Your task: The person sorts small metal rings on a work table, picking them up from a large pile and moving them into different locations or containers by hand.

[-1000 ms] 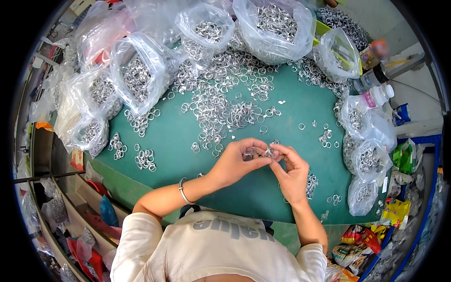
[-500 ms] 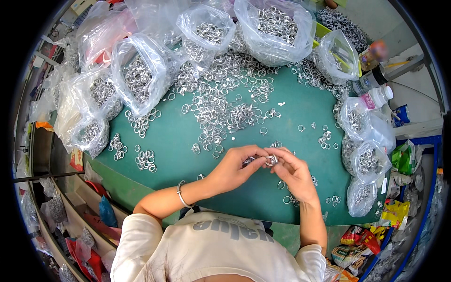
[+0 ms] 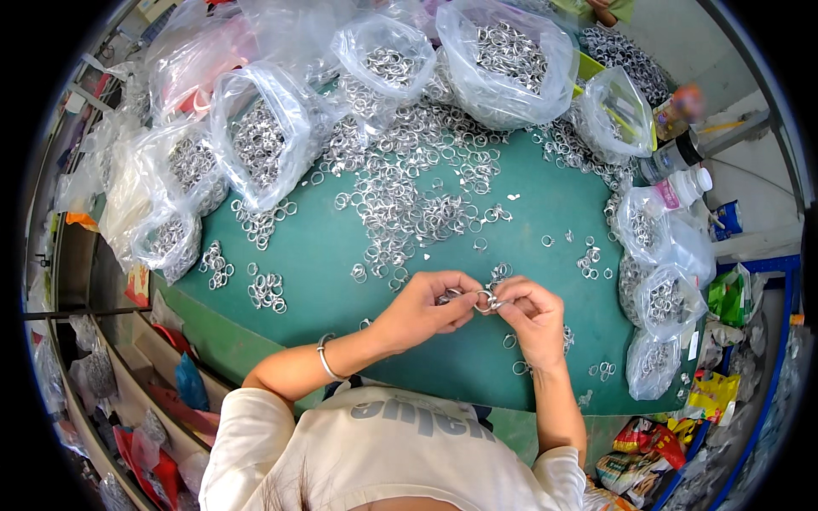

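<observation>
Clock centred on the hands, twelve straight ahead.

Containers: large open clear bag (image 3: 464, 85) at 12, heaped with silver rings. Smaller clear bag (image 3: 354, 51) at 11, another upright bag (image 3: 220, 119) at 10, both holding the same stock. At 1, a lime bin (image 3: 646, 136) with a clear bag resting against it, rings inside. Down the right side, small pouches of rings: upper pouch (image 3: 635, 243) at 2, middle pouch (image 3: 677, 317) at 3, lower pouch (image 3: 641, 379) nearer 4.

Held rings (image 3: 486, 301): bright silver, thin round bands, at clock centre between the two hands. Left hand (image 3: 426, 307) pinches at the fingertips, more metal tucked in its curled fingers; right hand (image 3: 535, 322) closed on the same rings from 3. Exact count hidden by fingers.

Room: green tabletop (image 3: 460, 366) shows between hands and right-hand pouches, crossed by a loose cluster (image 3: 589, 260) at 2. Main pile (image 3: 405, 204) spreads at 11, well short of the fingers. Near table edge curves past 6, close against the shirt (image 3: 400, 460).
</observation>
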Motion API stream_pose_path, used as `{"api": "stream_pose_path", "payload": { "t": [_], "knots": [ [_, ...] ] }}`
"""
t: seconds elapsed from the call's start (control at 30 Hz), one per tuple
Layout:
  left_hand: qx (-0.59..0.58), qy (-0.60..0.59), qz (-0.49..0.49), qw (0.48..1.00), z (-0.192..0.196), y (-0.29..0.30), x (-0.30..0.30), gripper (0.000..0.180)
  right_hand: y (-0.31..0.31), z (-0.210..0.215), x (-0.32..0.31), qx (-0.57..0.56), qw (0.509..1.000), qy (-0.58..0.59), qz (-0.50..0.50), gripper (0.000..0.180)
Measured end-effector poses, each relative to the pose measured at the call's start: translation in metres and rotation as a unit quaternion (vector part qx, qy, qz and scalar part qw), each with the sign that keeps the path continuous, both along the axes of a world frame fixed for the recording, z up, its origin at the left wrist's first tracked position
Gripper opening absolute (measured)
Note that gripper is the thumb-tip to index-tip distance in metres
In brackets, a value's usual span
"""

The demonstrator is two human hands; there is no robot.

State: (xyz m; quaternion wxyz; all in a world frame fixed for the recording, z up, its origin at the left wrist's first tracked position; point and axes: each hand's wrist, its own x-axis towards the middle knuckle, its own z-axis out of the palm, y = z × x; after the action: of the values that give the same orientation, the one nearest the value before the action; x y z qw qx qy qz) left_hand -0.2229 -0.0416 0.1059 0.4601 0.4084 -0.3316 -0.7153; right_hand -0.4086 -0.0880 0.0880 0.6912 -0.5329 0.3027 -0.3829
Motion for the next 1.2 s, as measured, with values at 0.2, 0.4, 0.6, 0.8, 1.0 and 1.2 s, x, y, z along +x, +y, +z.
{"api": "stream_pose_path", "payload": {
  "t": [0.2, 0.4, 0.6, 0.8, 1.0, 1.2],
  "knots": [
    [0.032, 0.06, 0.017, 0.998, -0.006, 0.003, 0.002, 0.021, 0.004, 0.016, 0.01, -0.322, 0.922, 0.194, -0.089, 0.016],
    [-0.017, -0.045, 0.023, 0.999, 0.011, 0.01, -0.001, 0.023, 0.009, 0.022, 0.012, -0.299, 0.927, 0.206, -0.099, 0.017],
    [-0.239, -0.289, 0.071, 0.925, -0.001, 0.014, 0.001, 0.026, 0.016, 0.026, 0.012, -0.058, 0.991, 0.105, -0.061, 0.015],
    [-0.294, -0.322, 0.048, 0.899, 0.001, 0.012, 0.011, 0.018, 0.019, 0.025, 0.012, -0.038, 0.99, 0.121, -0.059, 0.016],
    [-0.165, -0.207, 0.056, 0.963, 0.004, 0.013, 0.009, 0.013, 0.021, 0.029, 0.015, -0.09, 0.982, 0.154, -0.065, 0.018],
    [-0.026, -0.07, -0.013, 0.997, 0.004, 0.01, 0.014, 0.017, 0.023, 0.026, 0.012, -0.034, 0.993, 0.111, -0.031, 0.019]
  ]
}}
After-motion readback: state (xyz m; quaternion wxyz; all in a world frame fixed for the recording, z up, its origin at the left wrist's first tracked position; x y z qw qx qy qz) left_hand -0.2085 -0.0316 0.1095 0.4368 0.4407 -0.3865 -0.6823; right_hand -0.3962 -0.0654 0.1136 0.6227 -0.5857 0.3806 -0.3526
